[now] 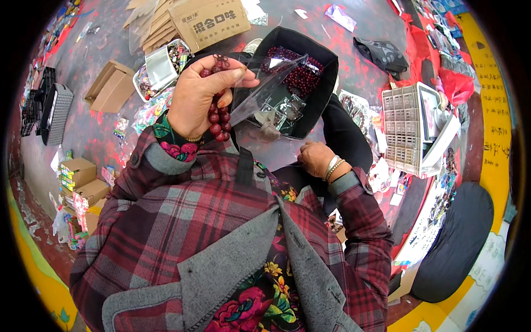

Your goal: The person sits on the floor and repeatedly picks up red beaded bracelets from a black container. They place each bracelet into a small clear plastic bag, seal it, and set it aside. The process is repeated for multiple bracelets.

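My left hand (193,102) is raised, its thumb and fingers closed on a string of dark red beads (220,126). The beads hang down past the palm. A clear plastic bag (254,91) is pinched in the same hand and spreads to the right over a black fabric bin (323,52). In the bin lie bundles of small dark red beads (301,80) and several small clear packets (289,108). My right hand (317,159) is lower, near my dark-trousered leg, with its fingers curled in. Whether it holds anything is hidden.
At the left are an open cardboard box (109,86) and a white basket of small goods (161,69). A flattened brown carton (209,23) lies beyond. A beige plastic crate (401,130) and a black oval cushion (456,243) are at the right.
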Motion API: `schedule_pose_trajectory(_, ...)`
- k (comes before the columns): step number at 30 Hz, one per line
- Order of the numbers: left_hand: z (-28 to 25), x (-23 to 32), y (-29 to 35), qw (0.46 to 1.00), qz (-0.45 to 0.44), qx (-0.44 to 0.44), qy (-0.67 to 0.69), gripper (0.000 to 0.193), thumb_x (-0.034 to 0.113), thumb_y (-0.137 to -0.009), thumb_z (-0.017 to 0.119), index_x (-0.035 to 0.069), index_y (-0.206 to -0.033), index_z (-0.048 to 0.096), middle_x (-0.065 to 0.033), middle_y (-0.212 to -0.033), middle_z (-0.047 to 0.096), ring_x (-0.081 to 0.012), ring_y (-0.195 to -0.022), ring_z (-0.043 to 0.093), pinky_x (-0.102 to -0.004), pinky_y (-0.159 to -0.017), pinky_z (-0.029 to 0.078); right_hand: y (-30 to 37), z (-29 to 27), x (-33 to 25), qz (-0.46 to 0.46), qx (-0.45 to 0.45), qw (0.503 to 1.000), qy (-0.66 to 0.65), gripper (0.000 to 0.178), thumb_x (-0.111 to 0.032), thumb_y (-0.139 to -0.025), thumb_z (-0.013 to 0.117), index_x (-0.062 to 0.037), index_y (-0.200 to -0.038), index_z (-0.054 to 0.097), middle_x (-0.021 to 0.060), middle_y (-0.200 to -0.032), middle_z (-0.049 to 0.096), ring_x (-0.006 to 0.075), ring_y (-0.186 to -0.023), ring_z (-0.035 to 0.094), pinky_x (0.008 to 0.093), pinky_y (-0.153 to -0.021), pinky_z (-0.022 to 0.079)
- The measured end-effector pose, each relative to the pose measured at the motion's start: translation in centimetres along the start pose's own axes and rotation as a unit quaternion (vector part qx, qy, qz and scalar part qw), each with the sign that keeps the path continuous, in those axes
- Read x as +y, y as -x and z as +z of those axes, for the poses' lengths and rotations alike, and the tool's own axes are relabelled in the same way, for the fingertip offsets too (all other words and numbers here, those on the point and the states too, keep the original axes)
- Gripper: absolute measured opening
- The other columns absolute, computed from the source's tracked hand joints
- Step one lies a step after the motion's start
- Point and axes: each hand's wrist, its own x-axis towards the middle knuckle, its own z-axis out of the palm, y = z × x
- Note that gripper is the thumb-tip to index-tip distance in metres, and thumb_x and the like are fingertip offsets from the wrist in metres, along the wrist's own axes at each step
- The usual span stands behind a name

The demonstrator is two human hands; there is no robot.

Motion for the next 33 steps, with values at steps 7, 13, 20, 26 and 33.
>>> schedule_pose_trajectory(7, 0.3, 0.0, 0.2, 1.000, 0.002, 0.006, -0.004, 0.014, 0.007, -0.084, 0.057, -0.002, -0.094, 0.055, -0.0151, -0.091, 0.064, -0.0112, -0.074, 0.060, -0.0175, -0.048, 0.036, -1.4, 1.5, 2.0, 0.069, 0.055, 0.981, -0.175, 0.009, -0.014, -0.069, 0.056, -0.0086, -0.069, 0.064, 0.0122, -0.069, 0.061, 0.0319, -0.068, 0.059, 0.0401, -0.060, 0.047)
schedule_pose_trajectory(13, 0.2, 0.2, 0.2, 1.000, -0.005, 0.007, -0.008, 0.015, 0.007, -0.085, 0.056, -0.002, -0.096, 0.054, -0.0144, -0.092, 0.063, -0.0212, -0.088, 0.064, -0.0176, -0.047, 0.035, -2.1, 1.1, 3.6, 0.214, 0.123, 0.950, -0.192, 0.011, -0.016, -0.074, 0.057, -0.0093, -0.077, 0.064, 0.0130, -0.072, 0.062, 0.0307, -0.071, 0.061, 0.0378, -0.063, 0.048)
schedule_pose_trajectory(20, 0.1, -0.1, 0.1, 1.000, 0.004, -0.001, -0.009, 0.015, 0.008, -0.085, 0.057, -0.002, -0.096, 0.055, -0.0143, -0.093, 0.063, -0.0208, -0.088, 0.064, -0.0177, -0.047, 0.035, -4.9, 2.5, 5.4, 0.211, -0.093, 0.967, -0.110, 0.025, -0.005, -0.069, 0.053, -0.0111, -0.088, 0.069, 0.0122, -0.087, 0.066, 0.0300, -0.087, 0.062, 0.0373, -0.073, 0.049)
schedule_pose_trajectory(26, -0.1, 0.1, 0.1, 1.000, -0.009, -0.001, -0.011, 0.015, 0.008, -0.085, 0.057, -0.001, -0.096, 0.055, -0.0140, -0.093, 0.063, -0.0202, -0.088, 0.064, -0.0179, -0.048, 0.036, -6.1, 2.8, 5.0, 0.284, -0.169, 0.935, -0.133, 0.043, -0.006, -0.080, 0.048, -0.0126, -0.122, 0.051, 0.0194, -0.110, 0.059, 0.0341, -0.103, 0.057, 0.0428, -0.081, 0.049)
schedule_pose_trajectory(33, 0.2, 0.5, 0.3, 0.999, -0.035, -0.001, 0.002, 0.012, 0.006, -0.085, 0.056, -0.001, -0.094, 0.055, -0.0138, -0.090, 0.064, -0.0197, -0.086, 0.064, -0.0175, -0.047, 0.035, -4.9, -4.0, 3.8, 0.371, 0.177, 0.860, -0.302, 0.017, -0.015, -0.080, 0.057, -0.0036, -0.087, 0.067, 0.0130, -0.083, 0.067, 0.0260, -0.081, 0.064, 0.0352, -0.073, 0.049)
